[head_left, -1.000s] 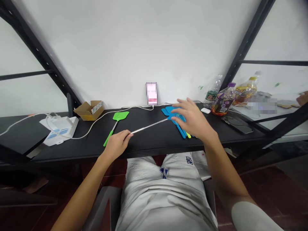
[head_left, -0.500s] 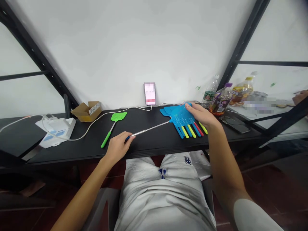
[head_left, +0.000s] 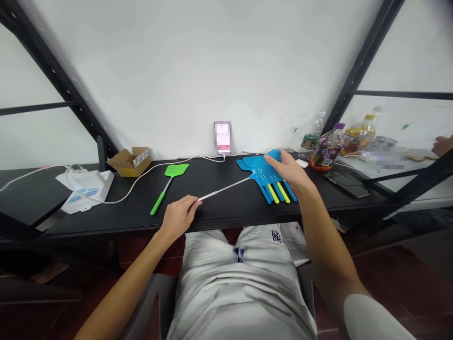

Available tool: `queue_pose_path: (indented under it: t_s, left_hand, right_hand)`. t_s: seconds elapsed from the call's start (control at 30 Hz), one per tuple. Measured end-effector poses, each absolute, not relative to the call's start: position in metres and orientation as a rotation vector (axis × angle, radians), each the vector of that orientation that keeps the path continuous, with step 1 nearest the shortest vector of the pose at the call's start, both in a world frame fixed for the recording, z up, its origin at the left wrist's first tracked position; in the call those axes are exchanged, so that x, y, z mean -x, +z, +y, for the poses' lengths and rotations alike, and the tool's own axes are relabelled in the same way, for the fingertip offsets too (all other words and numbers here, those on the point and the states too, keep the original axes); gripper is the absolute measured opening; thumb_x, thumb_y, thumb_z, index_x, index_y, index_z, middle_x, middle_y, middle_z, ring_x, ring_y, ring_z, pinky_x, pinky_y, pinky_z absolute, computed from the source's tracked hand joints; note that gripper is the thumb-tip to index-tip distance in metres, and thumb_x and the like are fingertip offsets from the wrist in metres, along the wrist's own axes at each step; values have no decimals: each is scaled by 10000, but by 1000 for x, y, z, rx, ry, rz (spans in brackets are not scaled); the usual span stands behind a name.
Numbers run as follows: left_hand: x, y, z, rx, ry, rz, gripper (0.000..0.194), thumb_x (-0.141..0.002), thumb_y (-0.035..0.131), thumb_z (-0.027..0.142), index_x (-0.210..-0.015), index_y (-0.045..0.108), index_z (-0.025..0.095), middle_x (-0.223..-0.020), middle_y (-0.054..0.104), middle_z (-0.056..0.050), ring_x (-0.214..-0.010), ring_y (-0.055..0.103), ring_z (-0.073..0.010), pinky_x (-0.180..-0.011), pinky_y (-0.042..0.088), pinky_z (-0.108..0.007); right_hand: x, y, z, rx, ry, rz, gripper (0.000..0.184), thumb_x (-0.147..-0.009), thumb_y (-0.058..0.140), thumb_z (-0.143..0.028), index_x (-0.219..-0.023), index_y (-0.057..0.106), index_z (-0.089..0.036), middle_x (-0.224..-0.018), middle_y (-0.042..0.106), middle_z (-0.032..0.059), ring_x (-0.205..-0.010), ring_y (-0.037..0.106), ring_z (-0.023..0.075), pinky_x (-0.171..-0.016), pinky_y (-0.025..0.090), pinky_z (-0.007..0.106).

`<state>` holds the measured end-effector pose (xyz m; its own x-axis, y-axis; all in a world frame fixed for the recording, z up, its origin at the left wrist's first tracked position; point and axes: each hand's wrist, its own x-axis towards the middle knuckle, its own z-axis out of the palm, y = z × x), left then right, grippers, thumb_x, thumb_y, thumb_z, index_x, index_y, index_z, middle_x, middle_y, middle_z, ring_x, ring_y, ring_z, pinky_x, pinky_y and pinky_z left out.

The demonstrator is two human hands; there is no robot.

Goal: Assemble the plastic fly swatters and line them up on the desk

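A blue fly swatter (head_left: 264,171) with its metal rod drawn out long spans the space between my hands. My left hand (head_left: 180,215) is closed round its handle end, which the fingers hide. At the other end my right hand (head_left: 290,169) grips the right edge of the blue head, thumb on top and fingers behind. Under that head lies a row of fly swatters with blue and yellow handles (head_left: 278,192), partly covered. More blue heads (head_left: 245,163) stick out behind it. Left of my left hand, a green fly swatter (head_left: 176,170) lies on the black table (head_left: 212,215).
A phone (head_left: 222,138) leans upright on the wall, with a white cable running left. To the left stand an open cardboard box (head_left: 130,163) and a white power strip (head_left: 90,189). Bottles (head_left: 327,148) and a dark phone (head_left: 347,184) are at the right.
My right hand has slid slightly left and down along the blue swatter's head, now hiding the rightmost handles. My left hand keeps hold of the handle. The view has shifted a little.
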<state>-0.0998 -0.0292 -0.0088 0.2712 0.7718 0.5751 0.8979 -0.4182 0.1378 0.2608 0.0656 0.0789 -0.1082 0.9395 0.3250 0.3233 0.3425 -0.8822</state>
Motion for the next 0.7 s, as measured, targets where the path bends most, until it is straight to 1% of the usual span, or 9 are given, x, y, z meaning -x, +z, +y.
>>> queue_pose_path:
  t_s: [0.2,0.37,0.47,0.57,0.63,0.7]
  left_hand:
    - [100,-10,-29,2305,-844,-1561,309,-1044,453,366,-945,693,197,-913,745,-65,-828,703,-201,-740,482,-286]
    - [100,-11,-29,2292,-839,-1565,317,-1041,460,366,-952,706,187,-900,742,-69,-819,705,-204,-732,485,-284]
    - [102,-13,-28,2285,-849,-1548,315,-1039,466,366,-959,712,186,-920,748,-72,-832,712,-205,-737,489,-280]
    - [102,-15,-27,2282,-862,-1535,313,-1038,469,368,-968,715,186,-929,753,-75,-837,715,-206,-740,492,-280]
    - [103,-16,-26,2284,-859,-1538,314,-1039,468,371,-975,716,189,-923,753,-72,-837,716,-206,-739,492,-279]
    - [103,-16,-26,2277,-852,-1546,316,-1038,467,376,-977,717,192,-924,755,-71,-841,716,-206,-737,492,-279]
  right_hand:
    - [-258,76,69,1182,770,-1623,441,-852,634,-601,-1061,581,-216,-1016,687,72,-897,660,240,-736,560,348]
    - [-254,73,71,1211,670,-1627,436,-830,658,-619,-988,580,-220,-993,691,69,-923,663,257,-790,556,376]
    - [-243,72,67,1158,753,-1601,401,-831,674,-583,-957,568,-217,-952,691,65,-885,671,252,-779,559,382]
    - [-224,68,59,1085,865,-1616,392,-835,681,-555,-1004,575,-217,-1006,704,75,-927,677,254,-795,560,387]
    - [-208,63,53,1049,862,-1670,399,-842,674,-557,-1027,573,-219,-1039,703,76,-964,670,251,-837,550,396]
    - [-192,58,46,1021,822,-1730,389,-853,661,-550,-1023,548,-219,-1000,695,62,-947,664,241,-854,538,400]
